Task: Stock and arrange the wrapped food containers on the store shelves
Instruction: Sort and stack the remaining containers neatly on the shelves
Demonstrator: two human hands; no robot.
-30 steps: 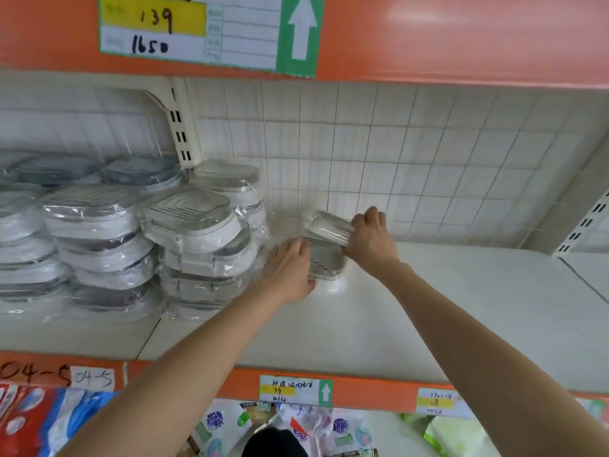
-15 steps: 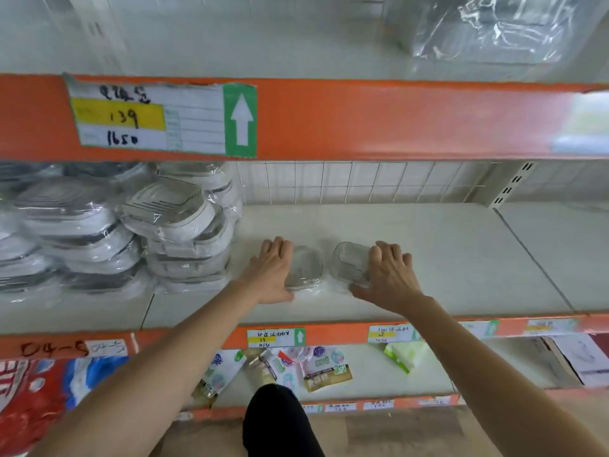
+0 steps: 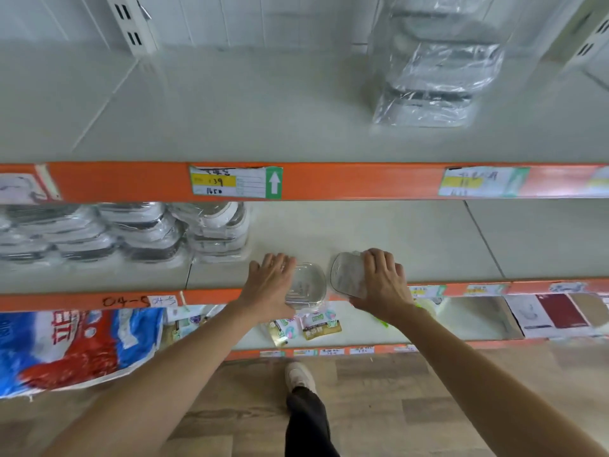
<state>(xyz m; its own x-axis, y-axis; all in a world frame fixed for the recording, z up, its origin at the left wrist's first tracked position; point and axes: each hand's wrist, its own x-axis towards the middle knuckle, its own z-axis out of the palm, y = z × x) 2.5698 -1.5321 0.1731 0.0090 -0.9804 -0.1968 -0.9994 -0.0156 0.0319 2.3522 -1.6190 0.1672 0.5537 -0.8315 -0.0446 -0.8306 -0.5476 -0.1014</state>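
Two small clear wrapped food containers are at the front edge of the middle shelf (image 3: 379,232). My left hand (image 3: 268,285) lies over the left side of the left container (image 3: 306,285), which overhangs the orange shelf lip, and holds it. My right hand (image 3: 384,280) curls its fingers over the right side of the right container (image 3: 346,278), which is tilted up on edge. Stacks of larger wrapped containers (image 3: 131,232) fill the left of the same shelf.
One wrapped stack of containers (image 3: 435,77) stands on the upper shelf at the right. Below, the bottom shelf holds small packets (image 3: 316,324) and a red and blue bag (image 3: 72,351). My leg and white shoe (image 3: 300,377) are on the wooden floor.
Both hands have drawn the two containers from the back of the shelf to its front edge and apart. The view has pulled back and up, revealing the upper shelf.
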